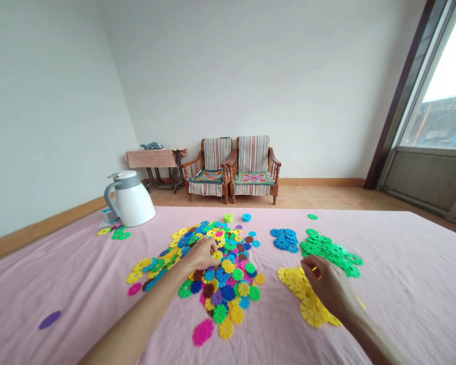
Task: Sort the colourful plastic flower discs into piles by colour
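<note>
Over a mixed heap of colourful plastic snowflake discs (222,275), my left hand (203,254) reaches down with its fingers pinched. A yellow snowflake disc (217,255) shows between its thumb and fingertips. My right hand (329,284) is curled above a pile of yellow discs (313,310), thumb and forefinger close together. An orange-yellow glint shows inside its curl, but what it holds is unclear. Just beyond this hand lie a pile of green discs (330,251) and a smaller pile of blue discs (284,240).
A white jug (135,203) with a grey handle stands at the table's far left. Small stacks of lime discs (228,218) and blue discs (247,217) sit behind the heap. A purple disc (49,320) lies alone on the pink tablecloth (87,284). Two wooden armchairs (253,162) stand beyond.
</note>
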Action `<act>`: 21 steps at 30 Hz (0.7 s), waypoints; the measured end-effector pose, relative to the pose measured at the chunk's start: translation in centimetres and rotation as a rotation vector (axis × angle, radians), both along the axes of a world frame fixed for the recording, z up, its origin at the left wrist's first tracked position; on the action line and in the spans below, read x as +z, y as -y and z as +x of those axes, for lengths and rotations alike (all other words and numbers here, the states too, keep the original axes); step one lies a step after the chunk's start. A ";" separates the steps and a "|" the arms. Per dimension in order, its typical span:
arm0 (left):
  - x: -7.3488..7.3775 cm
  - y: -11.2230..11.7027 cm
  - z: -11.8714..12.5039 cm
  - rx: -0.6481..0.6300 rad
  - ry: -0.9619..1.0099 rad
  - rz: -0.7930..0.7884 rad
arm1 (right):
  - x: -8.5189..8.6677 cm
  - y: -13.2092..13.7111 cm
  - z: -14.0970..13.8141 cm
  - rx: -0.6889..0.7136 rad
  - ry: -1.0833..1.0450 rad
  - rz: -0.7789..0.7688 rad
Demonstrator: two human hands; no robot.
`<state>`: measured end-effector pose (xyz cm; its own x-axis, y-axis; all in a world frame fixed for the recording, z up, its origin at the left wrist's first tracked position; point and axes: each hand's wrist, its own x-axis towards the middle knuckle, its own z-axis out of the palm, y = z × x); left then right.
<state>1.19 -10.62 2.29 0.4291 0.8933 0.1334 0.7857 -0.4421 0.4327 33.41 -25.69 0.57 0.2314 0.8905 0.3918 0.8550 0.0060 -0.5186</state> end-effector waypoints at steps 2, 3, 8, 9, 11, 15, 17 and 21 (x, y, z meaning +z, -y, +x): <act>0.1 0.1 0.0 0.001 0.003 0.003 | 0.1 0.1 0.0 -0.002 -0.002 0.008; 0.1 0.2 0.1 0.002 0.006 0.002 | 0.2 0.1 -0.1 -0.005 -0.004 0.010; -0.2 0.6 0.0 0.020 0.024 -0.020 | 0.5 0.2 -0.1 -0.012 -0.021 0.016; -0.2 0.7 0.0 0.027 0.026 -0.026 | 0.5 0.1 0.0 -0.014 -0.025 0.017; -0.3 0.8 -0.1 0.039 0.028 -0.032 | 0.5 0.1 0.1 -0.020 -0.030 0.019; -0.3 0.8 -0.2 0.034 0.024 -0.029 | 0.3 0.0 0.3 -0.020 -0.037 0.024; -0.2 0.7 -0.2 0.026 0.015 -0.028 | 0.2 -0.1 0.3 -0.012 -0.044 0.020; 0.1 0.7 -0.2 0.029 -0.007 -0.025 | 0.2 -0.1 0.2 -0.009 -0.047 0.015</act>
